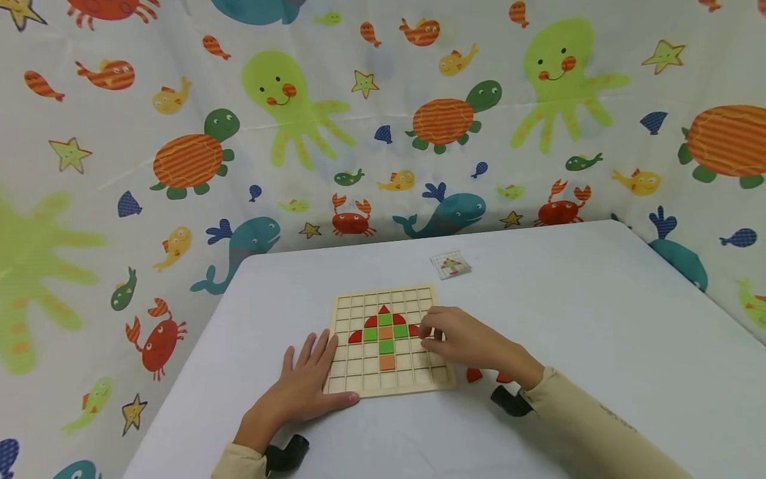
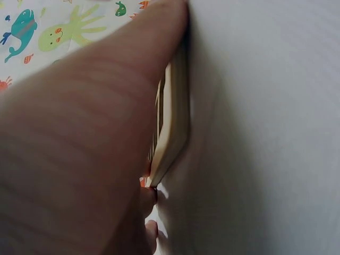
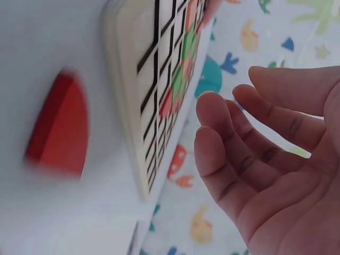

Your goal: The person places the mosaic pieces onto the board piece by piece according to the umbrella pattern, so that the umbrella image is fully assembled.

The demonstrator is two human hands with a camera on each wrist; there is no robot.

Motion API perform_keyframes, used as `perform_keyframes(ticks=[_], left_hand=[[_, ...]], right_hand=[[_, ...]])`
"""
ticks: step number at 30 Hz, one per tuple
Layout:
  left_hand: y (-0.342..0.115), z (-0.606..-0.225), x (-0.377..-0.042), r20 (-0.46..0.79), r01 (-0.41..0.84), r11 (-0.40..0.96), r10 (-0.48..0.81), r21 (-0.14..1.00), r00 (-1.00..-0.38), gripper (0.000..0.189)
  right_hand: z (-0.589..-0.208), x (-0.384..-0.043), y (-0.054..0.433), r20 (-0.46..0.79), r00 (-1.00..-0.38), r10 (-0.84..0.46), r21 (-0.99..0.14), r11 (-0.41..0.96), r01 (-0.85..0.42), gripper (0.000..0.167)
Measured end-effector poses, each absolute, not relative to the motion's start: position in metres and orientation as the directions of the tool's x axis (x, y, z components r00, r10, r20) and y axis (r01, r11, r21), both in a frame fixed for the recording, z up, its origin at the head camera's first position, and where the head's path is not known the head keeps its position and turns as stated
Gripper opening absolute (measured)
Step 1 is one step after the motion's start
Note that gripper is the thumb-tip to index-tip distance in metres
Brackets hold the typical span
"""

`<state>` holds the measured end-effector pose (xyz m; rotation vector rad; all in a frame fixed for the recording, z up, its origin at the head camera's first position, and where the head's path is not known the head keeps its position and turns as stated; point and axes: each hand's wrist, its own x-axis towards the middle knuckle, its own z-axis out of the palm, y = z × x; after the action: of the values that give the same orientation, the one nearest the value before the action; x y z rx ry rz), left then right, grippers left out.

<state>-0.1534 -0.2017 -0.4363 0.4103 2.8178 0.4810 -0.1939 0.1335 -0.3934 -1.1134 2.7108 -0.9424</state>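
Note:
A wooden grid board lies on the table, with red, green and orange tiles set in its squares in an arrow-like pattern. My left hand rests along the board's left edge, fingers spread and thumb at the near corner. Over the right side of the board hovers my right hand, beside a red tile that it partly covers. In the right wrist view its fingers are loosely bent, apart from the thumb, with nothing between them. A loose red piece with a curved side lies beside the board.
Two loose red pieces, one nearer and one by the wrist, lie right of the board. Behind it is a small card printed with a similar pattern. A sea-animal curtain hangs behind the white table.

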Motion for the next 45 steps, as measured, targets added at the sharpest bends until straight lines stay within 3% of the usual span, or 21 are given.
perform_keyframes(ticks=[10, 21, 28, 38, 45], left_hand=[[-0.205, -0.438, -0.151, -0.208, 0.218, 0.910, 0.303, 0.352, -0.930, 0.126], [-0.208, -0.435, -0.150, -0.197, 0.229, 0.906, 0.312, 0.355, -0.929, 0.125], [-0.207, -0.439, -0.150, -0.203, 0.218, 0.908, 0.304, 0.359, -0.931, 0.126], [-0.206, -0.439, -0.152, -0.201, 0.226, 0.906, 0.311, 0.359, -0.929, 0.125], [-0.203, -0.434, -0.154, -0.202, 0.237, 0.900, 0.325, 0.365, -0.924, 0.125]], right_hand=[[-0.385, -0.180, 0.178, 0.076, -0.805, -0.588, -0.555, 0.646, -0.525, 0.009], [-0.395, -0.170, 0.225, -0.191, -0.797, -0.573, -0.600, 0.711, -0.367, 0.033], [-0.406, -0.172, 0.230, -0.174, -0.773, -0.610, -0.586, 0.695, -0.417, 0.027], [-0.403, -0.167, 0.233, -0.216, -0.837, -0.502, -0.533, 0.779, -0.329, 0.030], [-0.403, -0.167, 0.238, -0.193, -0.827, -0.528, -0.557, 0.753, -0.350, 0.028]])
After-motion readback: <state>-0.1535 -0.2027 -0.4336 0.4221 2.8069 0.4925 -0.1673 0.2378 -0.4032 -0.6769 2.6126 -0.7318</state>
